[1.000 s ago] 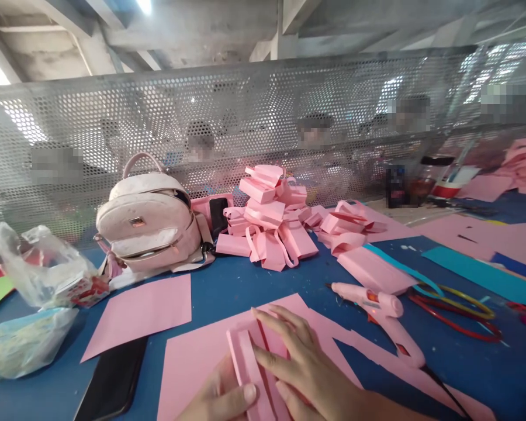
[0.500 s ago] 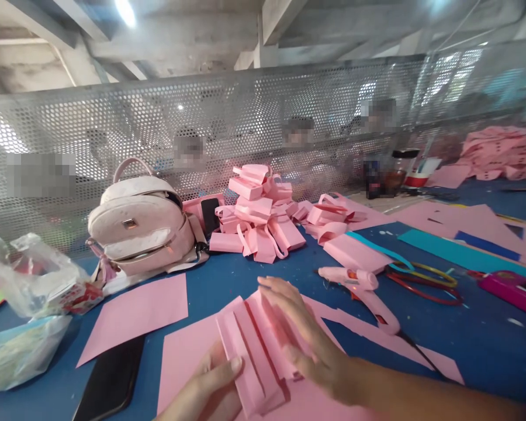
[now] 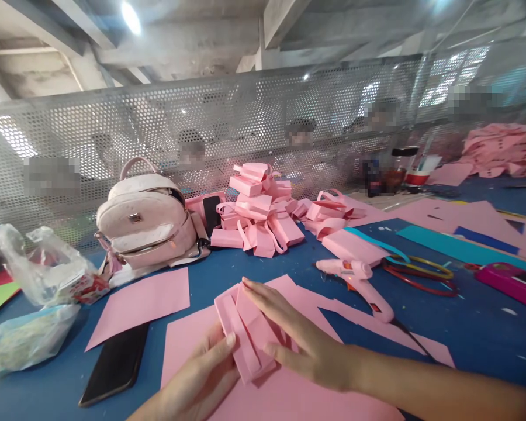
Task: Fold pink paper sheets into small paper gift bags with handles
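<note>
A folded pink paper piece [image 3: 241, 336] is held above pink sheets on the blue table. My left hand [image 3: 208, 365] grips its left edge, thumb on top and fingers underneath. My right hand [image 3: 296, 333] lies with its fingers stretched out against the right flap, which leans over toward the middle. Beneath both hands is a large pink sheet [image 3: 179, 345]. To the right of them rests a pink glue gun [image 3: 359, 283], its dark cord running toward the front right.
Behind stand a pale pink backpack [image 3: 146, 222] and a pile of folded pink paper [image 3: 256, 210]. A black phone [image 3: 116, 365] and plastic bags [image 3: 39, 339] lie left. Scissors [image 3: 425, 275] and a magenta tool [image 3: 508, 283] lie right. People show behind the mesh screen [image 3: 245, 117].
The right flap has folded over toward the left under my right hand, narrowing the opening in the paper. Both hands have come closer together.
</note>
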Demonstrator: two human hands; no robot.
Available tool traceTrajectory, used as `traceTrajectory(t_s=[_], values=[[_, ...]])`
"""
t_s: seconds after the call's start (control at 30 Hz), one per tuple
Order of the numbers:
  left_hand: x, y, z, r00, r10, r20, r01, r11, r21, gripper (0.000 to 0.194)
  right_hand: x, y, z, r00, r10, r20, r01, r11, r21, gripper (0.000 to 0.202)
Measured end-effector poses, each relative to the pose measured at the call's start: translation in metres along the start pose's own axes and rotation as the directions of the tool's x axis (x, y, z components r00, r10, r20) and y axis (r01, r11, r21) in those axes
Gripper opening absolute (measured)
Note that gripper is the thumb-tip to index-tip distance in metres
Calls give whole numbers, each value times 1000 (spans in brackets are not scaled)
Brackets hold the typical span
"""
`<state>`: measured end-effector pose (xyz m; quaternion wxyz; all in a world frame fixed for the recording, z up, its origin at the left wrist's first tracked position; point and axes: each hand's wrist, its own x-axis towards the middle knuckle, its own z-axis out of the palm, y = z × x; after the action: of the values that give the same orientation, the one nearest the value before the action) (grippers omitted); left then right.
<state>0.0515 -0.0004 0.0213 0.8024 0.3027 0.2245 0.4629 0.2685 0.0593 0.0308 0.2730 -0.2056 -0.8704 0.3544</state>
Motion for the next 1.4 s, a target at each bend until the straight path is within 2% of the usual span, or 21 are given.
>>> traceTrajectory(t_s=[0.4, 0.73, 1.23, 1.4], values=[[-3, -3, -1, 999, 28, -18, -27, 999, 42, 26, -3, -5, 3, 1000, -25, -10, 24, 996, -84, 70], [-2, 0, 9, 1000, 17, 21, -18, 997, 76, 37, -6, -1, 8, 998, -52, 19, 54, 990, -131, 77], [-2, -2, 6, 999, 30, 31, -32, 998, 62, 35, -7, -2, 8, 999, -16, 34, 20, 993, -117, 75], [-2, -2, 7, 998, 38, 42, -42, 995, 90, 42, -6, -3, 8, 998, -12, 56, 19, 992, -128, 76]])
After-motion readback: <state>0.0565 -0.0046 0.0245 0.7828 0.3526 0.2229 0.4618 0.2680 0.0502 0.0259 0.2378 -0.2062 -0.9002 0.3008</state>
